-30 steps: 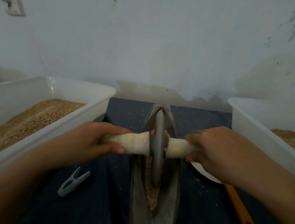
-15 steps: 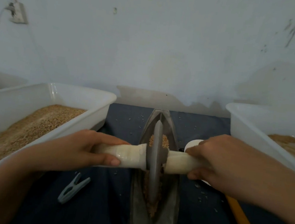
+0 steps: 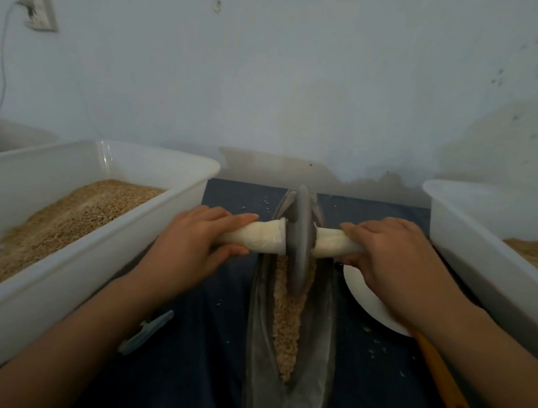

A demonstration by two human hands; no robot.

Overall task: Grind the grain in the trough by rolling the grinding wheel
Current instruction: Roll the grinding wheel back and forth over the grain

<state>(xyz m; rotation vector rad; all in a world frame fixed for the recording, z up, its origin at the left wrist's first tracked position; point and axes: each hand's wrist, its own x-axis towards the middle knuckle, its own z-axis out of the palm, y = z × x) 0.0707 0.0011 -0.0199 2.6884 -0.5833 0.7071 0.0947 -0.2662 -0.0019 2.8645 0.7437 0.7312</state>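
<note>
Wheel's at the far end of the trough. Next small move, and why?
Probably roll the grinding wheel back toward the person. Both hands, left hand and right hand, hold its handles, and most of the grain lies in the near part of the trough.

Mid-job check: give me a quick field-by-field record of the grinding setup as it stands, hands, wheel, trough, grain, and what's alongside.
left hand: grip on the wrapped handle, left of the wheel
right hand: grip on the handle's right end
grinding wheel: upright in the trough, toward its far end
trough: long, dark, lengthwise on the blue cloth
grain: strip along the groove, near the wheel to the near tip
left tub: white, holds grain
right tub: white, holds browner material
scoop: orange handle, right of trough
clothespin: left of trough
</note>
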